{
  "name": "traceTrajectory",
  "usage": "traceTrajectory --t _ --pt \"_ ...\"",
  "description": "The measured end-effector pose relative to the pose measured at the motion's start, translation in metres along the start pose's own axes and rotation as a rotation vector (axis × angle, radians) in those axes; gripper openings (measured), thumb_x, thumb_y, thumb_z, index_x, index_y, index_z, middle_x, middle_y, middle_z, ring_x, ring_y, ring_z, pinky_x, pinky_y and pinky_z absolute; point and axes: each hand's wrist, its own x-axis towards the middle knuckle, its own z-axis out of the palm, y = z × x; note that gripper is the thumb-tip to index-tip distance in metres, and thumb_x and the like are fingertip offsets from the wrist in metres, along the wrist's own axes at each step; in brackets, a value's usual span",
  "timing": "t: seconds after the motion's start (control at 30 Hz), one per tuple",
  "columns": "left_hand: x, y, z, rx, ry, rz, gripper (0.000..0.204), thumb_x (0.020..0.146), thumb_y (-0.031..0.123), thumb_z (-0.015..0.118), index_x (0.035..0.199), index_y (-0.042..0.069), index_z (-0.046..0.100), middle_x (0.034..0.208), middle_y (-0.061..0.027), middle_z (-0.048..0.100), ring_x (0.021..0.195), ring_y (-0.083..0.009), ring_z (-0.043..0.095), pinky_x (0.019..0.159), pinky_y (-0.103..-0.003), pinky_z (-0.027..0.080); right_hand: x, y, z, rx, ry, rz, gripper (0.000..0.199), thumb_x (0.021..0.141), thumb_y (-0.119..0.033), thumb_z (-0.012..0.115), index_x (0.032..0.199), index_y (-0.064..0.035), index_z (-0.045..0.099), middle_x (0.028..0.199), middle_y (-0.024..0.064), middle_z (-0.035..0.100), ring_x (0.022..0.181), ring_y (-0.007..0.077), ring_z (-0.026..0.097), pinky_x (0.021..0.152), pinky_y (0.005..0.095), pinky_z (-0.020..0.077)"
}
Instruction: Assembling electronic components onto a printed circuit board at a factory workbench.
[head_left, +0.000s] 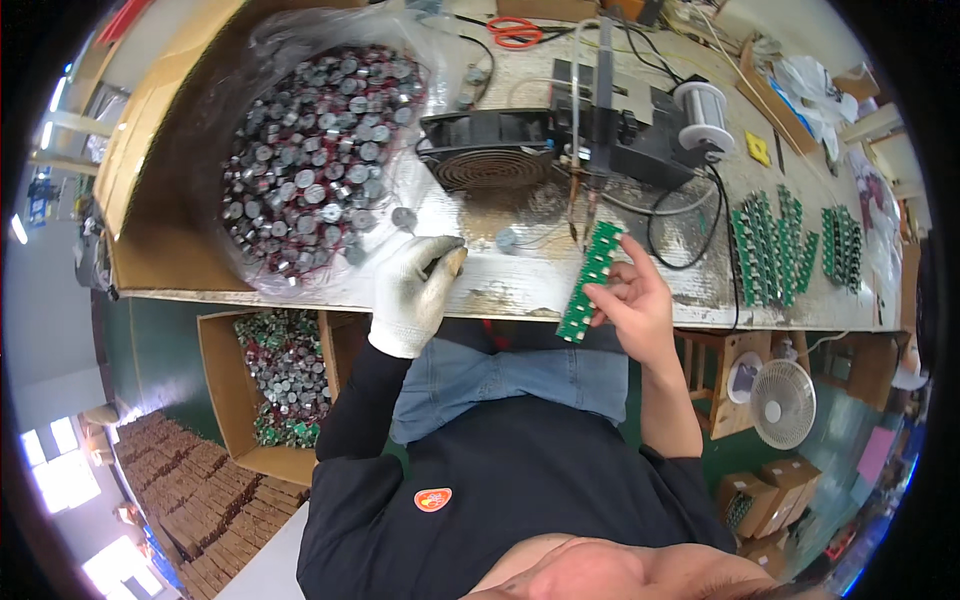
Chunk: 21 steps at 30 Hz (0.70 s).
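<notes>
- White glove [392, 318] on the left hand [414, 288], darkened at one fingertip
- Right hand [634, 304] and forearm [668, 410] bare
- Black left sleeve [362, 400], reaching the glove
- Black top [560, 470] with red-orange chest badge [433, 499]
- Blue jeans [500, 392]

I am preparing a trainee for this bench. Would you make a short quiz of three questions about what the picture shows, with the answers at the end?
1. What does the person's right hand hold?
2. True or false: the left hand is bare.
3. Fill in the gap, as seen in the picture: the heap of round metal parts lies to the ____ of the black fan.

Key:
1. A green circuit board.
2. False; it wears a white glove.
3. left
</notes>
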Motion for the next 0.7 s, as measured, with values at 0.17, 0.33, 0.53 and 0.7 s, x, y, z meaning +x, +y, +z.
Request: traceTrajectory --t 0.17,0.33,0.53,0.7 --pt "-0.005 0.005 0.025 -0.204 -0.025 -0.121 0.016 0.086 0.008 0.064 0.096 -0.004 0.067 0.074 -0.0097 0.062 0.066 -0.0155 0.059 0.063 -0.027 0.045 0.0 -0.001 0.005 0.049 -0.04 0.009 0.071 0.083 0.006 0.065 0.142 0.004 0.027 0.096 0.0164 0.061 0.07 0.0123 0.062 0.053 0.0229 0.0507" --pt "-0.009 0.038 0.009 0.019 -0.115 0.084 0.029 0.075 0.003 0.072 0.103 -0.004 0.064 0.101 -0.0139 0.066 0.058 -0.0136 0.06 0.056 -0.024 0.048 -0.002 0.0 0.001 0.029 -0.025 0.002 0.071 0.083 0.006 0.064 0.143 0.0032 0.026 0.097 0.0162 0.061 0.072 0.0128 0.063 0.053 0.0223 0.0506" --pt "-0.017 0.021 -0.015 0.188 0.177 0.228 0.033 0.071 -0.005 0.071 0.103 -0.001 0.063 0.11 -0.0137 0.061 0.055 -0.0101 0.055 0.054 -0.023 0.048 0.0 -0.001 -0.001 0.072 -0.055 -0.007 0.07 0.083 0.007 0.063 0.142 0.0031 0.027 0.099 0.0163 0.061 0.074 0.0131 0.064 0.052 0.0222 0.0504" --pt "0.001 -0.002 -0.029 0.429 -0.011 0.303 0.029 0.079 0.004 0.068 0.107 0.007 0.064 0.111 -0.0122 0.063 0.084 -0.0264 0.066 0.07 -0.033 0.053 0.0 -0.001 0.0 0.066 -0.033 0.009 0.069 0.083 0.007 0.063 0.142 0.0043 0.027 0.097 0.0163 0.061 0.072 0.0132 0.063 0.051 0.0223 0.0503"
